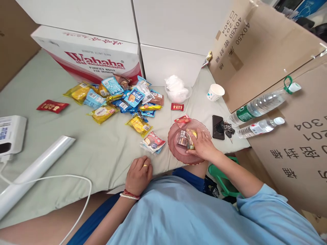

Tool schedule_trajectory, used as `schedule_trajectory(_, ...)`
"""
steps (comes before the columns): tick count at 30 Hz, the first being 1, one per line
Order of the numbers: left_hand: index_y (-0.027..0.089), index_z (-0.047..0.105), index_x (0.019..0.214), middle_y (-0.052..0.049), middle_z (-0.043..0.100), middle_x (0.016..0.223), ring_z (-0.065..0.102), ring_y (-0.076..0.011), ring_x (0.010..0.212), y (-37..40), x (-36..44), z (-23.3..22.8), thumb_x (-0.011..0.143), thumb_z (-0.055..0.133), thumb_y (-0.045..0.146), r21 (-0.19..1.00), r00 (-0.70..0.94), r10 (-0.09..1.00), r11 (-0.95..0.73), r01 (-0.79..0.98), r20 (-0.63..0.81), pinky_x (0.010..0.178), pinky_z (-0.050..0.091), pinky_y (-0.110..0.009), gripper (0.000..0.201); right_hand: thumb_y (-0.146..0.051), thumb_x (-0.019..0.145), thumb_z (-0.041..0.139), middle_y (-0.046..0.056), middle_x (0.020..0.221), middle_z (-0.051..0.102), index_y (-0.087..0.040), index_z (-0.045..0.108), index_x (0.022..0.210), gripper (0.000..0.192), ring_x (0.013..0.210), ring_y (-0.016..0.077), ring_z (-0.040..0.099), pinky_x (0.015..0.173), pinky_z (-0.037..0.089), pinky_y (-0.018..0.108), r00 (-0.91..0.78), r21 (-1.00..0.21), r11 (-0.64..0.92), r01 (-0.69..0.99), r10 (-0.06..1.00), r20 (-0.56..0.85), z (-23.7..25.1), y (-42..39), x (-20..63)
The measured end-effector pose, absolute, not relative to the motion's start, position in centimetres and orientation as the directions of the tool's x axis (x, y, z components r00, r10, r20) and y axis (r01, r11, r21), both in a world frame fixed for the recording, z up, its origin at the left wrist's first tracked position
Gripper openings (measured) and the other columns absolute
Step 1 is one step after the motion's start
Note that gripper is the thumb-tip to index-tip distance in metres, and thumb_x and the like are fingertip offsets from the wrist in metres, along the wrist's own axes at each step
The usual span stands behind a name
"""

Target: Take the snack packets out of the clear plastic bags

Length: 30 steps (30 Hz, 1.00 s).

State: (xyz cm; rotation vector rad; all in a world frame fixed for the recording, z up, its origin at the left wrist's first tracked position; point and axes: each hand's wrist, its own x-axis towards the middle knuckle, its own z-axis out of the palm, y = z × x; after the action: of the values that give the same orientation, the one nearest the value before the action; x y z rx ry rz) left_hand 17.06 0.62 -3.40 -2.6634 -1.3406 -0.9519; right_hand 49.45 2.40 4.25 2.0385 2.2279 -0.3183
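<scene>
Reaching right hand [201, 144] over pink plate [176, 149], left hand [139, 175] flat

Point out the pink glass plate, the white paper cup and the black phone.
Pink ribbed glass plate [173, 144]: head view, bare left rim.
White paper cup [215, 92]: head view, side wall.
Black phone [218, 127]: head view, middle of its back.

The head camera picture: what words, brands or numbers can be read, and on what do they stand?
"Wahaha": red letters on the white cardboard carton behind the snack pile.
"COCOA": dark snack packet on the pink glass plate, by the right hand.
"40X50", "201", "304": tilted brown cardboard box.
"304", "201": large brown cardboard box on the right.
Print on the heaped snack packets and the bottle labels: too small.
</scene>
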Motion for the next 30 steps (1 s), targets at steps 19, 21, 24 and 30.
schedule_trajectory(19,0.017,0.064,0.103,-0.011,0.070,0.100,0.063,-0.0260,0.092,0.6,17.0,-3.5,0.089,0.062,0.008,0.180,0.483,0.704,-0.643,0.745,0.521,0.088,0.052,-0.040,0.017,-0.017,0.102,0.052,0.008,0.092,0.069,-0.022,0.071,0.102,0.019,0.097,0.0249,0.056,0.085,0.050,0.041,-0.390,-0.259,0.358,0.897,0.917,-0.082,7.3,-5.7,48.0)
schedule_trajectory(21,0.016,0.064,0.103,-0.011,0.070,0.100,0.063,-0.0261,0.092,0.6,17.0,-3.5,0.089,0.062,0.008,0.170,0.489,0.700,-0.646,0.744,0.520,0.088,0.052,-0.040,0.016,-0.015,0.104,0.047,0.007,0.090,0.068,-0.022,0.070,0.100,0.025,0.093,0.0232,0.054,0.081,0.049,0.038,-0.359,-0.311,0.337,0.889,0.933,-0.013,7.2,-5.6,49.1)
schedule_trajectory(24,0.016,0.064,0.104,-0.011,0.070,0.100,0.062,-0.0262,0.092,0.6,17.0,-3.5,0.089,0.062,0.008,0.163,0.490,0.697,-0.646,0.745,0.523,0.087,0.052,-0.040,0.017,-0.018,0.105,0.046,0.007,0.093,0.069,-0.023,0.070,0.105,0.024,0.091,0.0230,0.053,0.079,0.048,0.037,-0.317,-0.376,0.319,0.870,0.946,0.069,9.0,-4.2,51.4)
schedule_trajectory(30,0.014,0.065,0.105,-0.012,0.071,0.102,0.064,-0.0264,0.093,0.4,17.2,-3.2,0.088,0.063,0.007,0.169,0.483,0.687,-0.653,0.738,0.543,0.088,0.053,-0.040,0.018,-0.023,0.101,0.051,0.008,0.094,0.071,-0.025,0.074,0.105,0.023,0.091,0.0267,0.055,0.081,0.046,0.040,-0.230,-0.225,0.258,0.940,0.963,0.143,10.9,2.8,57.3)
